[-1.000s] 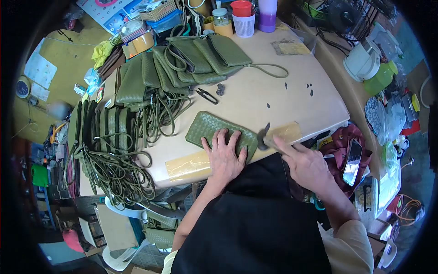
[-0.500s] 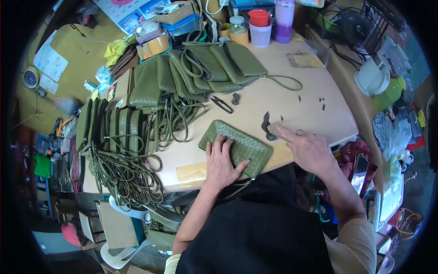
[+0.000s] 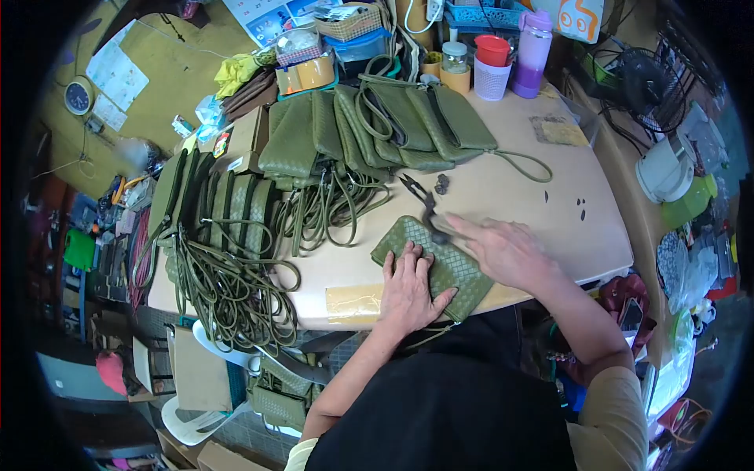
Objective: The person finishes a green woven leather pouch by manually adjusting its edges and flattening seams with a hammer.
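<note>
A green woven-textured wallet (image 3: 463,276) lies near the front edge of the table, tilted to my view. My left hand (image 3: 412,290) rests flat on its left part with fingers stretched out, pressing it down. My right hand (image 3: 510,251) is closed round the pale handle of a small hammer (image 3: 437,229). Its dark head is over the wallet's upper edge; whether it touches is not clear. Just behind the hammer head lie black thread snips (image 3: 413,187), with a small dark lump (image 3: 441,184) beside them.
Green woven pouches (image 3: 298,133) with wrist straps overlap at the back. More stand at the left, their tangled cords (image 3: 228,290) hanging over the front edge. Cups, a purple bottle (image 3: 532,59) and baskets line the back. A fan (image 3: 636,78) stands at the right.
The hammer has moved from the bare table to above the wallet, carried by my right hand. My left hand stays flat on the wallet. The camera view has shifted a little.
</note>
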### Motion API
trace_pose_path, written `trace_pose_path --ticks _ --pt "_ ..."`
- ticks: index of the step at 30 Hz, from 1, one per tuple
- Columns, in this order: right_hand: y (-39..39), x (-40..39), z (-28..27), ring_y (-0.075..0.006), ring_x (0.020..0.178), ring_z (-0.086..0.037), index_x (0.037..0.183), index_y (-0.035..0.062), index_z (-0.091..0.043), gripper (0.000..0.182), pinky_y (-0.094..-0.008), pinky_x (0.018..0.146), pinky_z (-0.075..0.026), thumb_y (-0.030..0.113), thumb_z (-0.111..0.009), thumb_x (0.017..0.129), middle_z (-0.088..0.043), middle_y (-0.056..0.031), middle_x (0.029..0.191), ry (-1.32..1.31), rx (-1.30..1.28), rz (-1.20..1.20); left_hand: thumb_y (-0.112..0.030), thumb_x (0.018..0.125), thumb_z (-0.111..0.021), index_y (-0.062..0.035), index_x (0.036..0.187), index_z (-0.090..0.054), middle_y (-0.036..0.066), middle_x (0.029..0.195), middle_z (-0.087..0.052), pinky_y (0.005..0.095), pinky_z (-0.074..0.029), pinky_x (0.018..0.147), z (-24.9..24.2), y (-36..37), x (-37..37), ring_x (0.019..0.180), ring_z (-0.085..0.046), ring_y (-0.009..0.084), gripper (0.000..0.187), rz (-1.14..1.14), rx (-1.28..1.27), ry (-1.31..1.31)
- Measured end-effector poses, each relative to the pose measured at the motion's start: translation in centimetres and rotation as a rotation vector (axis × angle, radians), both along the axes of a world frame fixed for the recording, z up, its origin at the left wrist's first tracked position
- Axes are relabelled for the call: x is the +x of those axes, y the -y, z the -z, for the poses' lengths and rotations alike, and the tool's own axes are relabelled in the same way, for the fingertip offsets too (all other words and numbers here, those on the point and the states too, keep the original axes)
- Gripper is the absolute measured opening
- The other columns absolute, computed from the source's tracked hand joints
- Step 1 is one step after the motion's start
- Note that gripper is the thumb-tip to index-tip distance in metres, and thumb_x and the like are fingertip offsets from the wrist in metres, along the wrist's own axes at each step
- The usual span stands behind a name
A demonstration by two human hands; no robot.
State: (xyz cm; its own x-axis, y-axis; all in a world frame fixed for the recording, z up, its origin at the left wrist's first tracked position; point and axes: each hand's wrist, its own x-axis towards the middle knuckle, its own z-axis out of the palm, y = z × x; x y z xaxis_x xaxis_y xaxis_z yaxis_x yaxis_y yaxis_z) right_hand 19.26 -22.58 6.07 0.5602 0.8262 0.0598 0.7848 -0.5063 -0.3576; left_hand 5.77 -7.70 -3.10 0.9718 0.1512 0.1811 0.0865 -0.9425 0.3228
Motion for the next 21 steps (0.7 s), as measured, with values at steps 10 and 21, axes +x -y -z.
trace_pose_path --ticks 10,21 --pt "1.0 2.5 4.1 -0.0349 0.083 -0.064 0.135 0.0363 -0.05 0.052 -0.0476 0.073 -0.052 0.016 -0.056 0.088 -0.061 -0.0146 0.104 0.059 0.124 0.183 -0.026 0.073 -0.067 -0.0135 0.122 -0.062 0.016 0.141 -0.044 0.0512 -0.024 0.112 -2.3 -7.5 -1.9 0.136 -0.033 0.0396 0.051 0.215 -0.109 0.031" --pt "3.5 -3.2 2.1 -0.0337 0.133 -0.038 0.137 0.0035 -0.045 0.085 -0.0464 0.113 -0.023 0.032 -0.083 0.066 -0.048 -0.019 0.136 -0.339 0.304 -0.292 -0.005 0.081 -0.065 -0.0035 0.097 -0.068 0.013 0.085 -0.064 0.0388 -0.049 0.075 -6.1 -8.2 -0.5 0.085 -0.062 0.032 0.016 0.017 -0.16 0.131"
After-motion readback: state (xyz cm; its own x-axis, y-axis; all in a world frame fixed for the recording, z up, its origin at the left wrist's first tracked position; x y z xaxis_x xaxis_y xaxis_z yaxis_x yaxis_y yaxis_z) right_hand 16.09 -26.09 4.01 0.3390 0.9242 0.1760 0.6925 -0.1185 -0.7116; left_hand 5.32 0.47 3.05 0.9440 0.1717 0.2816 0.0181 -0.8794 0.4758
